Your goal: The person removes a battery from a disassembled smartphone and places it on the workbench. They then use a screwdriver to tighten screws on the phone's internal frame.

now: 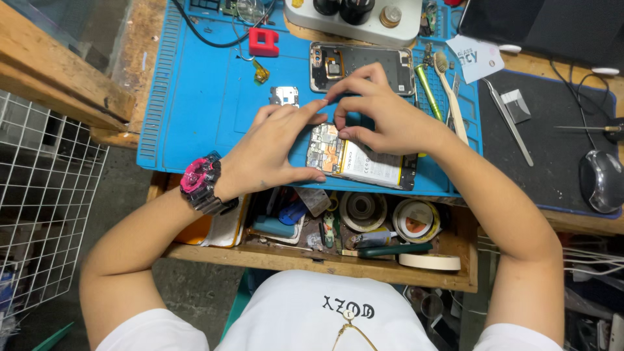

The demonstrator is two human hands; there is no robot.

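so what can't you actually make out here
- Head view: left hand and right hand cover the upper end of the opened phone; what the fingertips pinch is hidden.
- Microscope base: cut off by the top edge.
- Open drawer: the clutter is too small to identify.

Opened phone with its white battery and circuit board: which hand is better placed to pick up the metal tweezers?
Probably the right hand: the metal tweezers lie on the dark mat to its right, while the left hand braces the opened phone.
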